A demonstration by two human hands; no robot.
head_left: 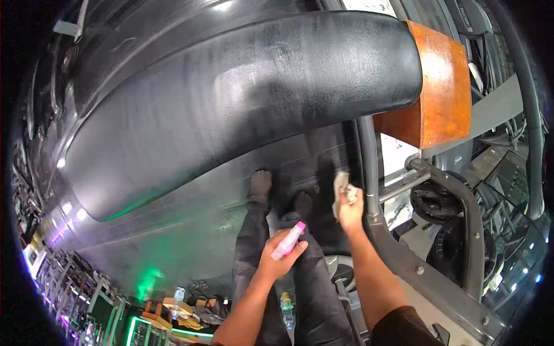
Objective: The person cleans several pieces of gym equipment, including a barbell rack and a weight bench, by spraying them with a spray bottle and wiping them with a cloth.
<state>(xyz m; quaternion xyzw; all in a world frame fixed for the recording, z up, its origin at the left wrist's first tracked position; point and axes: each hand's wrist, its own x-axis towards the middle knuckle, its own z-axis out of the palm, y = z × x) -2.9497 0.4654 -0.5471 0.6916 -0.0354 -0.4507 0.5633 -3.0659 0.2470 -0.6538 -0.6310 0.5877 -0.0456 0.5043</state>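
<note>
My left hand [276, 256] is closed around a spray bottle [288, 243] with a whitish top and pink parts, held above my legs. Most of the bottle's body is hidden by the hand. To the right, my right hand [351, 214] grips a crumpled, pale cloth [340, 187], close to a dark metal frame post [368, 161]. Across the view ahead stretches a long, padded black bench [248, 98] with a shiny, slightly streaked surface. Neither hand touches it.
An orange-brown wooden block [444, 86] stands at the bench's right end. Metal frame tubing [474, 230] and dark weight plates [435, 202] are on the right. A plastic bottle [287, 311] stands on the floor behind my legs. Gym equipment [98, 300] fills the lower left.
</note>
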